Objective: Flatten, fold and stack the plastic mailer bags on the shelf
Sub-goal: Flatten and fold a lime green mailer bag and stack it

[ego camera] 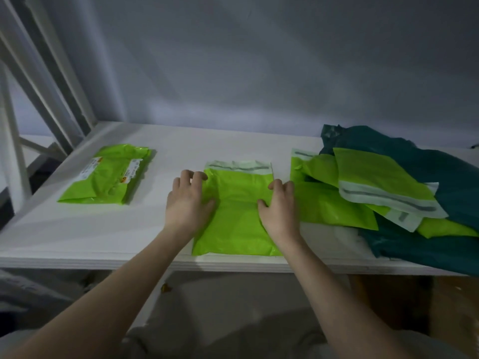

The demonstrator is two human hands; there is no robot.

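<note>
Both grips were flat and open on the job: the left hand [188, 200] lay with spread fingers across the left edge of the green mailer bag [237, 211], and the right hand [280, 206] pressed down on its right edge, fingers straight, neither one curled round anything. From there, biggest thing first: the white shelf [108, 234] ran wide across the view, carrying everything, with a grey wall [259, 60] behind it and white frame posts [39, 73] slanting up at the far left. Over on the right end sat the heap of unsorted bags [388, 193], dark teal ones underneath and bright green ones overlapping on top, pale sealing strips showing. The bag being pressed lay in the middle of the shelf, close to the front edge, its pale flap end pointing toward the wall. Well apart to the left rested the folded green bag [108, 174], a printed label on its top face, too blurred to read.
</note>
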